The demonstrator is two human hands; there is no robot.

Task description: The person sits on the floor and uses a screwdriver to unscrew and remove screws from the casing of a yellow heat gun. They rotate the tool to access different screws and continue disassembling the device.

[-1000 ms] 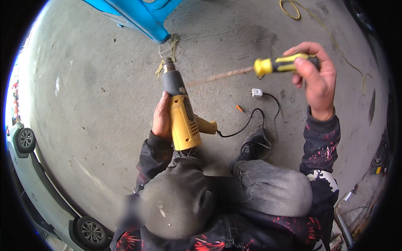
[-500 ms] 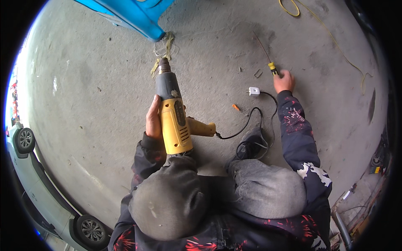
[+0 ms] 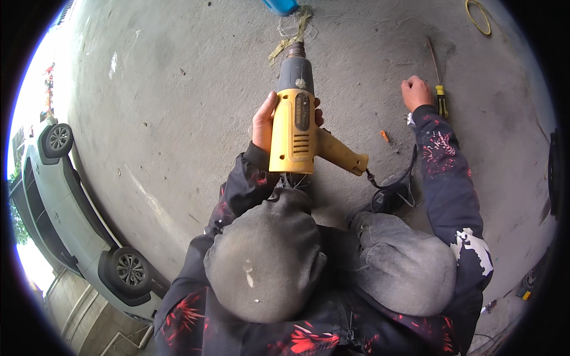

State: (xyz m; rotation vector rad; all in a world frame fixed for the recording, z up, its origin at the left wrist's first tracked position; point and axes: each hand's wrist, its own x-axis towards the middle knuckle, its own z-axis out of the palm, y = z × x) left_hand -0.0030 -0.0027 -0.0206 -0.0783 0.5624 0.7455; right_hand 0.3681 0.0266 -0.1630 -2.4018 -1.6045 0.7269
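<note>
My left hand [image 3: 264, 123] is wrapped round the body of a yellow and grey heat gun [image 3: 294, 127], its nozzle pointing away from me and its handle out to the right. Its dark cord [image 3: 409, 163] runs from the handle end toward my shoe. On the right, my right hand [image 3: 417, 92] is closed low over the floor, fingers curled under; what they hold, if anything, is hidden. Just right of it lies a screwdriver [image 3: 441, 101] with a yellow and black handle, apart from the fingers. A bit of the white plug [image 3: 410, 119] shows beside my right wrist.
Torn yellowish strips [image 3: 288, 44] lie beyond the nozzle, near a blue plastic piece [image 3: 282, 6]. A small orange piece [image 3: 385, 136] is on the concrete floor [image 3: 196, 118]. A yellow loop [image 3: 478, 18] lies far right. A light-coloured car [image 3: 74, 202] stands at left.
My right hand has let go of the screwdriver and moved left of it, over the spot of the small bent wire pieces and the plug. My left hand keeps the heat gun. The view has shifted.
</note>
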